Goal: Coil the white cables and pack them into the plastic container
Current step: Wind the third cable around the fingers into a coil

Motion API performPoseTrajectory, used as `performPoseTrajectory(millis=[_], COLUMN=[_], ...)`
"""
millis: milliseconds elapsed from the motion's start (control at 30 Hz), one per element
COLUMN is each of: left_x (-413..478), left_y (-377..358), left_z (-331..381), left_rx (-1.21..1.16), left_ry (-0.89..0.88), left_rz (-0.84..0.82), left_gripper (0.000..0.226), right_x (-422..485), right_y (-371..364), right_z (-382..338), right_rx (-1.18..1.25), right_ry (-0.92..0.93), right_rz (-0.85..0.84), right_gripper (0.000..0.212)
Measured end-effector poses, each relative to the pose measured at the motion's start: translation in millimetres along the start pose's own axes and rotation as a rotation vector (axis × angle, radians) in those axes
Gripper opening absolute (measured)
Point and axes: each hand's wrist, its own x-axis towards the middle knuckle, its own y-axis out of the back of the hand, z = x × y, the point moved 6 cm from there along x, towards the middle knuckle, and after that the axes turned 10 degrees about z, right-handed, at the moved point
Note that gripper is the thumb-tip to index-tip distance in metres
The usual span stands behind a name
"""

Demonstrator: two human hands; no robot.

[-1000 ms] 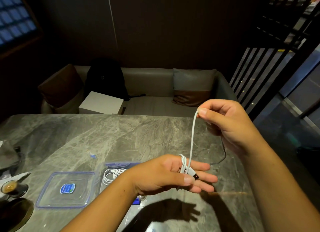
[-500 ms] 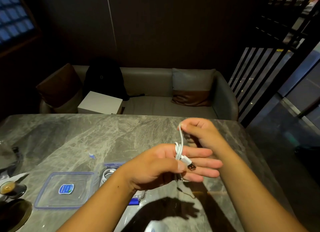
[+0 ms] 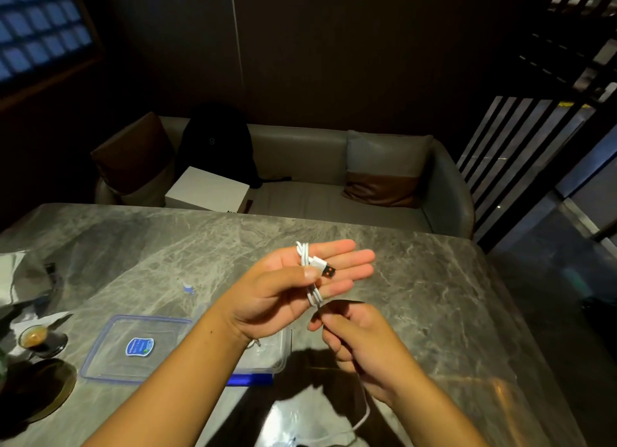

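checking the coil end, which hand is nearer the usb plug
Left. The USB plug lies across the left hand fingers, pinned by the thumb. The right hand is below it, pinching the white cable under the coil, not touching the plug.

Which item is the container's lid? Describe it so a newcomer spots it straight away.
Start at the grey marble table and look to its near left part, just left of the person's left forearm. The lid lies flat there: a clear rectangle with a blue rim, and the only item bearing a blue sticker in its middle.
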Motion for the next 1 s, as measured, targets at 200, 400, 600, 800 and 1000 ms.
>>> performPoseTrajectory(millis=[200,400,600,800,1000], left_x=[-7.8,-13.3,-17.1,-18.3,-12.9], left_y=[25.7,24.3,31.8,28.4,0.1], left_z=[-4.7,-14.3,-14.6,-20.2,-34.4], left_rx=[0.050,0.085,0.108,0.129,0.239], left_ry=[0.039,0.087,0.100,0.153,0.191], left_rz=[0.113,0.103,0.169,0.148,0.029], left_gripper=[0.050,0.053,0.056,0.063,0.055], right_x=[-26.5,-43.0,-54.5,-55.9,-42.8], right_y=[-1.2,1.8,21.6,36.3,18.0], right_z=[-41.5,-65.1,-93.3,-125.8,-135.1], right_rx=[-0.402,-0.767,-0.672,-0.590,-0.624], right_ry=[0.333,0.462,0.423,0.572,0.636], right_rz=[-0.069,-0.140,-0.195,-0.122,-0.174], right_gripper=[0.024,0.029,0.017,0.017,0.017])
